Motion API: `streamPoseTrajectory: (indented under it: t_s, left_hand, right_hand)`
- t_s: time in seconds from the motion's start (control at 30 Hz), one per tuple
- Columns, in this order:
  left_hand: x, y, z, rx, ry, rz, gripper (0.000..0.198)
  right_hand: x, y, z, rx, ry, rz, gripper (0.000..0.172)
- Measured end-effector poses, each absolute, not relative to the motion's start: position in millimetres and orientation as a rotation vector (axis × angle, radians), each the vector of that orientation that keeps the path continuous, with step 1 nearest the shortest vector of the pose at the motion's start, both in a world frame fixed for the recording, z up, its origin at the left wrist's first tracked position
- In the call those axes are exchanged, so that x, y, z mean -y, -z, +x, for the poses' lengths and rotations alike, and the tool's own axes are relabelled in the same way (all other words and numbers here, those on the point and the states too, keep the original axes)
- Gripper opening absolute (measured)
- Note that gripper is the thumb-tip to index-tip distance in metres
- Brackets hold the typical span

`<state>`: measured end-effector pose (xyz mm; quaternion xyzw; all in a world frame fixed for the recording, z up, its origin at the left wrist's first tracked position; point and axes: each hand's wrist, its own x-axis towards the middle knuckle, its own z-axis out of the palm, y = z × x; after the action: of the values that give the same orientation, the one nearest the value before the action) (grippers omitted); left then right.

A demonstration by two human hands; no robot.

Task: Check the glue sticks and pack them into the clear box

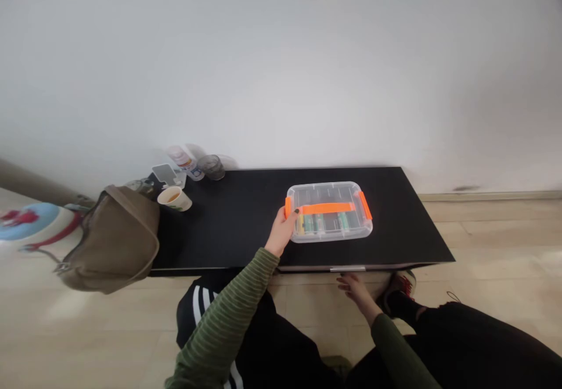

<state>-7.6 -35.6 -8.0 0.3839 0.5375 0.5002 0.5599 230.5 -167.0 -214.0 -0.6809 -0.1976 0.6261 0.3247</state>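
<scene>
Grip: left hand [283,232] clasps orange clip [288,207] of clear box [333,235], lid [327,193] already on; far clip [365,205] untouched; right hand [353,289] below-right, slack, empty.

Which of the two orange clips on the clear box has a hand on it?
The clip on the left end of the clear box: the left hand curls over it. The right-end clip is untouched.

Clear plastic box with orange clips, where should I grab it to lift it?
Best take the clear plastic box by its short ends, under the orange clips, one hand from each side. It lies flat with its long side across the black table, lid on. The left hand has its fingers at the left end; the right end is free.
</scene>
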Motion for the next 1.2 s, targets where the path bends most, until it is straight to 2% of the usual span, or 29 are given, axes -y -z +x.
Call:
streamPoseTrajectory:
  t_s: [0.2,0.53,0.73,0.97,1.1,1.2]
  left_hand:
    - [43,9,-9,-1.249,-1.204,0.905,0.051]
    - [65,10,-15,-1.283,-1.256,0.836,0.052]
    - [67,6,-14,-1.243,-1.261,0.809,0.048]
    - [81,4,-8,-1.232,-1.302,0.768,0.047]
    - [92,2,-7,-1.206,-1.315,0.758,0.046]
    - [102,-2,-5,-1.2,-1.358,0.719,0.046]
  right_hand:
    - [152,230,263,0.361,-1.661,-1.638,0.01]
    - [157,244,269,0.227,-1.733,-1.529,0.02]
    - [201,238,267,0.185,-1.769,-1.523,0.022]
    - [238,193,256,0.767,-1.986,-1.874,0.026]
    - [255,150,255,1.378,-1.883,-1.608,0.022]
    - [262,120,259,1.636,-1.764,-1.429,0.028]
